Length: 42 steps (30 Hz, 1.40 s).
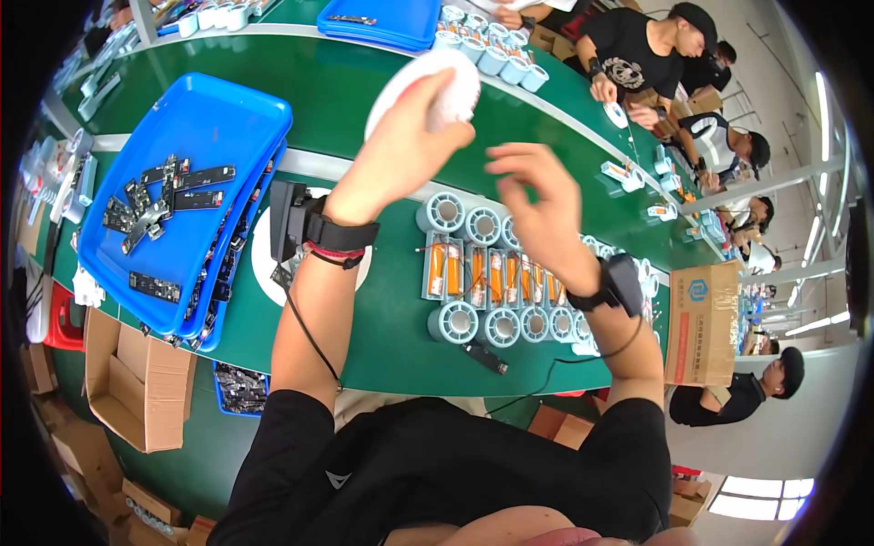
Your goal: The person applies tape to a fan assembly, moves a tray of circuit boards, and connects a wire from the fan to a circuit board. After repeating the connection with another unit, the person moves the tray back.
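My left hand (pixel 401 141) is raised above the far part of the green bench, closed round the edge of a white round disc (pixel 464 86). Its exact kind I cannot make out. My right hand (pixel 544 193) hangs in the air to the right of it, fingers apart and holding nothing. Below that hand stand several light-blue units (pixel 455 323) side by side, each with round ends and an orange cell (pixel 437 266) in the middle. A dark circuit board (pixel 484 358) lies in front of them. Beneath my left wrist, a white round plate (pixel 264 259) rests on the bench, partly hidden.
Stacked blue trays (pixel 196 118) on the left hold dark circuit boards (pixel 150 218). More blue trays (pixel 391 18) and light-blue units (pixel 492 62) stand at the back. An open cardboard box (pixel 137 382) sits below left, and another carton (pixel 703 328) stands at right. Co-workers line the far side.
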{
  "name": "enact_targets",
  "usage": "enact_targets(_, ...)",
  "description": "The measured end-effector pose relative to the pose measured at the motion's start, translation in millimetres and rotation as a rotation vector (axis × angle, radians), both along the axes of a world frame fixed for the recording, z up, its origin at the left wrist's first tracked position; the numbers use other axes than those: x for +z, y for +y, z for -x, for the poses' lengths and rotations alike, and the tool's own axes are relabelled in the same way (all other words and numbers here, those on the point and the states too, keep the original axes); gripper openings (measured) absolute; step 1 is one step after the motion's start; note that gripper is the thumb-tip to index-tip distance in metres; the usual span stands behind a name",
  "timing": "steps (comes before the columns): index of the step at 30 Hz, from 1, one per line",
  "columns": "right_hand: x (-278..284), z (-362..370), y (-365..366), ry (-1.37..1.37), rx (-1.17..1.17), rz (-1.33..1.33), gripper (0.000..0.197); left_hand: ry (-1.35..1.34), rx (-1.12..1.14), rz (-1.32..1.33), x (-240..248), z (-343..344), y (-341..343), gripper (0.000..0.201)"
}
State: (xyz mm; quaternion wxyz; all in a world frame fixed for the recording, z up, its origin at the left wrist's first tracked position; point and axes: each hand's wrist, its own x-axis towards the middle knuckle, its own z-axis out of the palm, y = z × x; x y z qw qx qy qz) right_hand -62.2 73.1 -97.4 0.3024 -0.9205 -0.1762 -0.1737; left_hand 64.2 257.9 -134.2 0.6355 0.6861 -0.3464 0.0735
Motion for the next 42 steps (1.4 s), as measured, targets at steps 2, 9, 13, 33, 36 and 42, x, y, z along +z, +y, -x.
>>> enact_targets(2, 16.7, 3.7, -0.2, -0.036, -0.116, -0.264, 0.032, -0.017, -0.029, 0.006, 2.5, 5.1, -8.4, 0.067)
enact_targets(9, 20.9, 4.8, -6.3, -0.207, -0.171, 0.053, 0.030, -0.047, -0.225, -0.039, 7.8, 32.4, -30.4, 0.066)
enact_targets(13, 9.9, 10.7, -23.9, -0.416, -0.112, 0.116, 0.028, 0.034, -0.310, -0.097, 16.6, 43.6, -37.4, 0.066)
enact_targets(33, 45.3, 55.3, -102.4, -0.364, -0.167, -0.679, 0.031, 0.216, -0.683, -0.159, 32.0, 29.4, -126.3, 0.052)
enact_targets(36, 77.6, 59.5, -159.5, -0.513, -0.310, -0.885, 0.030, 0.308, -0.483, -0.049, 13.1, -0.9, -128.2, 0.051)
enact_targets(42, -31.2, -5.8, -286.6, 0.154, -0.955, -0.773, 0.037, 0.386, -0.411, 0.104, 6.5, -34.1, -134.6, 0.050)
